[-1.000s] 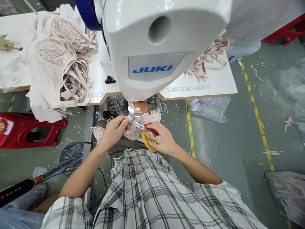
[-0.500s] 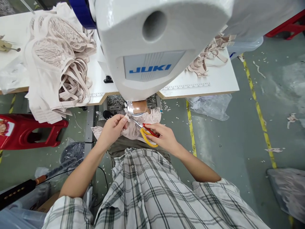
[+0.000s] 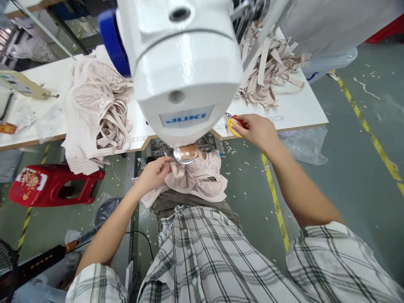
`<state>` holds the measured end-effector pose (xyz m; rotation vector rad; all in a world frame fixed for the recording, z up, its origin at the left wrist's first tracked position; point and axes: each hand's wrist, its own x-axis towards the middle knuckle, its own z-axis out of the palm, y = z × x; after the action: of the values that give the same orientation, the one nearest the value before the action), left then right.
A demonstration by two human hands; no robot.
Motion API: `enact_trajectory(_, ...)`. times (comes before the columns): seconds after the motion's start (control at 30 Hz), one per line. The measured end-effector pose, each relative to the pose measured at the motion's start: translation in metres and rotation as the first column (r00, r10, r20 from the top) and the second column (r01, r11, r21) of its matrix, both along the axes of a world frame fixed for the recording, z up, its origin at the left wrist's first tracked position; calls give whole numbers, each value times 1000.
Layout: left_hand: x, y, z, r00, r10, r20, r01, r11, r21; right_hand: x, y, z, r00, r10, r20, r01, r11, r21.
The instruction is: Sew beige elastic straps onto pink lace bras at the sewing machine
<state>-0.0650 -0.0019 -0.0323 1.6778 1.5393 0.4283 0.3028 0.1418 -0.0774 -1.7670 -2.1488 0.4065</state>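
Note:
A pale pink lace bra [image 3: 210, 183] lies across my lap, under the front end of the white JUKI sewing machine [image 3: 189, 75]. My left hand [image 3: 158, 171] pinches a strap of it beside the machine's round metal bed [image 3: 186, 153]. Over the right part of the table edge, my right hand [image 3: 257, 130] is closed around red and yellow scissors [image 3: 235, 127]. Their blades point left, toward the machine head, and their tips rest over the white tabletop.
Lace bras [image 3: 94, 105] are heaped on the left of the table [image 3: 304, 111]. Cut beige straps [image 3: 268, 71] pile up at the right. A red stool [image 3: 53, 185] stands at lower left, with a fan [image 3: 38, 261] nearer me. A plastic bag [image 3: 306, 145] hangs beneath the right table edge.
My right hand has carried the scissors from the strap up and right to the table edge. My left hand stays by the machine bed. The view has shifted, showing more tabletop.

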Motion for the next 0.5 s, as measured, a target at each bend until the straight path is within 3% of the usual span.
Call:
enact_trajectory(0.1, -8, 5, -1, 997, -41, -69, 43, 999, 32, -16, -7, 5, 995, 63, -82, -54, 993, 101)
enact_trajectory(0.17, -4, 2, -4, 984, -4, -180, 31, 989, 144, -37, -43, 8, 960, 95, -265, -78, 994, 72)
enact_trajectory(0.2, 1, -1, -5, 977, 4, -211, 41, 978, 206, -48, -65, 8, 904, 216, -368, -241, 970, -21)
enact_trajectory(0.27, 20, -10, -6, 978, -28, -207, 90, 950, 297, -71, -109, 7, 754, 427, -499, -572, 801, -178)
enact_trajectory(0.3, 31, -15, -5, 979, -62, -195, 124, 937, 326, -82, -126, 6, 714, 445, -541, -626, 752, -207)
enact_trajectory(0.37, 54, -23, -1, 981, -109, -163, 160, 924, 346, -98, -150, 5, 670, 365, -646, -629, 742, -233)
enact_trajectory(0.5, 92, -26, 11, 997, -34, -68, 55, 939, 341, -114, -154, 10, 485, -123, -866, -375, 865, -333)
